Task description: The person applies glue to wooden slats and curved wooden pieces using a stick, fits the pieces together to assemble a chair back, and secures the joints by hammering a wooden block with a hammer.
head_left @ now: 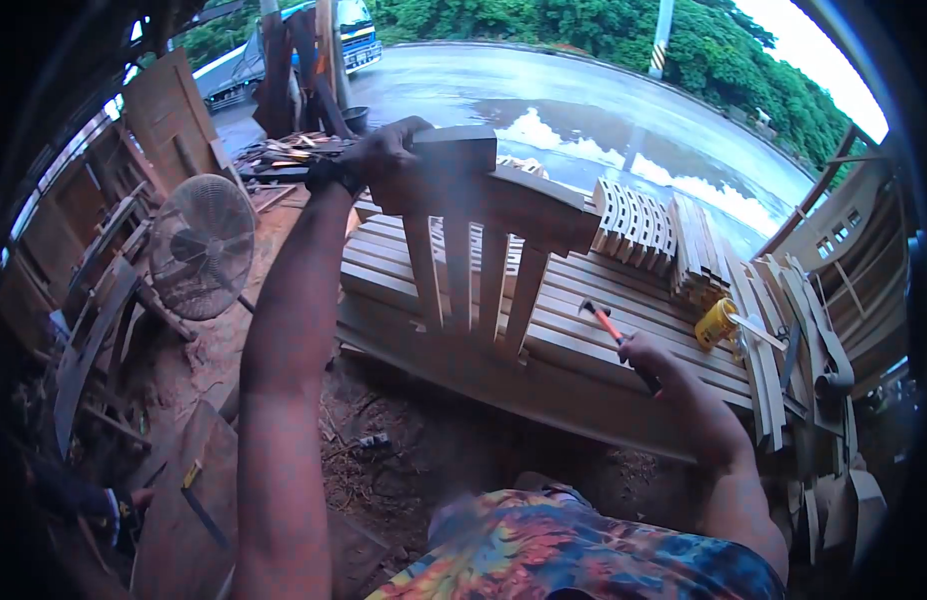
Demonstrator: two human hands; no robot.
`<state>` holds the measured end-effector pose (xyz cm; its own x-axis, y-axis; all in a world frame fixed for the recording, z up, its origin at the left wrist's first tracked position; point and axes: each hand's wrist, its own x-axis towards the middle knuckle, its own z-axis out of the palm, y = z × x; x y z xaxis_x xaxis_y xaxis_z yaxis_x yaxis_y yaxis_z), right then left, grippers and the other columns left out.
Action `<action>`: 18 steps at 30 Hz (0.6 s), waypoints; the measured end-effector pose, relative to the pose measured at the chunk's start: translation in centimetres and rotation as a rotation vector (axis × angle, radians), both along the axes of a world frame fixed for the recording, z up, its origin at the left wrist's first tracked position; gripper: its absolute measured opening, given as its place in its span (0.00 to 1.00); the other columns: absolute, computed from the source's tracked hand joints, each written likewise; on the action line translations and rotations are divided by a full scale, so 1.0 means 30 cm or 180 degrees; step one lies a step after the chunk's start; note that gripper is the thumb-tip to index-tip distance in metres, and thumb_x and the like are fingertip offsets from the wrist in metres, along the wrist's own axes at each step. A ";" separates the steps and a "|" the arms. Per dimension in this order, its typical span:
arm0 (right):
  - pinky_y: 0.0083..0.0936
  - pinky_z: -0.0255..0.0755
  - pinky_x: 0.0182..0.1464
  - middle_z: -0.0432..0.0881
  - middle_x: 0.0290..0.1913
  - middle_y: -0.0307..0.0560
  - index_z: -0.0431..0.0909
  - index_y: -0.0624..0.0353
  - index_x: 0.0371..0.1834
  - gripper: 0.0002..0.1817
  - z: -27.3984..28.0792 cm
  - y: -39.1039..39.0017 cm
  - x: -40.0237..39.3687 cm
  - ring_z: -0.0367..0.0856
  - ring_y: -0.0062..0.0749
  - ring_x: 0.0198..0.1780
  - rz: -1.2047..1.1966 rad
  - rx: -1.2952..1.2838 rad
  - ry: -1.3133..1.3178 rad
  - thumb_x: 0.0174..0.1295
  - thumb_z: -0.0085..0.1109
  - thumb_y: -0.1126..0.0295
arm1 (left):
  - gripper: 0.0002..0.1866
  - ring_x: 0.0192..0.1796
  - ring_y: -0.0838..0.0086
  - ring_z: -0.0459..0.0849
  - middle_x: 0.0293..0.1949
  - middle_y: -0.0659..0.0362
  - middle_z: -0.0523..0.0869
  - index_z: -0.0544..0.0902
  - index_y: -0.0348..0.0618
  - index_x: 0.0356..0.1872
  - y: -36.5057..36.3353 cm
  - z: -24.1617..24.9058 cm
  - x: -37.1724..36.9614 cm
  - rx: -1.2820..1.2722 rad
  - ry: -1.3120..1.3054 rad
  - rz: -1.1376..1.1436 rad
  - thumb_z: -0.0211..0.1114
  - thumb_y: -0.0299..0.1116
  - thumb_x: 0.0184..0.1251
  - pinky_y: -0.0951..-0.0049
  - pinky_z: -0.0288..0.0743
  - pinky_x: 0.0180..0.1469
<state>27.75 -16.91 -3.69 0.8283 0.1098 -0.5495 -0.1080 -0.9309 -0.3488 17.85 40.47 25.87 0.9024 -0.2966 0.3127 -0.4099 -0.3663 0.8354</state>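
Note:
My left hand [389, 150], arm stretched out, is closed around the near-left end of a thick wooden block [456, 150]. The block lies against the curved top rail [544, 205] of a slatted wooden backrest; whether my fingers also touch the rail is hidden. Several upright slats [459, 270] run from that rail down to the slatted wooden platform [604, 285] below. Lower and to the right, my right hand [649, 360] grips a claw hammer [606, 322] by its orange and black handle. Its head points up and left, apart from the backrest.
Stacks of cut wooden pieces [634, 225] and a yellow container [717, 325] stand on the platform's right side. Long boards [769, 350] lean beyond them. To the left are a pedestal fan [202, 245] and scrap wood [284, 155]. A wet road [464, 75] with a truck [359, 45] lies behind.

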 end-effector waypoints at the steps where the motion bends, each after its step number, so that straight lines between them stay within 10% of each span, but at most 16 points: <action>1: 0.35 0.77 0.29 0.84 0.30 0.46 0.85 0.63 0.43 0.17 0.041 -0.017 -0.024 0.82 0.33 0.27 -0.0560 0.0823 0.0109 0.59 0.70 0.60 | 0.30 0.57 0.79 0.80 0.55 0.59 0.85 0.76 0.38 0.65 0.001 0.025 0.008 0.0247 0.0040 -0.0139 0.73 0.29 0.60 0.74 0.76 0.61; 8: 0.20 0.72 0.20 0.78 0.25 0.40 0.80 0.62 0.43 0.09 0.785 -0.038 -0.210 0.76 0.23 0.20 -0.0180 0.3270 -0.0723 0.63 0.67 0.71 | 0.30 0.57 0.79 0.80 0.54 0.60 0.85 0.77 0.38 0.64 -0.042 0.047 -0.017 0.0721 -0.0078 0.0008 0.58 0.17 0.54 0.78 0.72 0.63; 12: 0.19 0.70 0.18 0.77 0.28 0.34 0.77 0.57 0.64 0.18 1.112 0.086 -0.341 0.76 0.17 0.20 0.0436 0.2948 -0.1430 0.77 0.57 0.61 | 0.31 0.59 0.78 0.80 0.55 0.59 0.86 0.78 0.37 0.62 -0.012 0.044 0.057 0.0988 0.0030 0.0077 0.55 0.15 0.50 0.77 0.71 0.66; 18: 0.23 0.68 0.22 0.80 0.29 0.37 0.66 0.52 0.81 0.33 1.344 0.286 -0.503 0.73 0.17 0.21 0.1395 0.2127 -0.1765 0.73 0.63 0.67 | 0.30 0.60 0.78 0.79 0.55 0.60 0.86 0.79 0.38 0.62 -0.020 0.003 0.045 0.0820 -0.0190 0.0246 0.65 0.15 0.52 0.75 0.72 0.66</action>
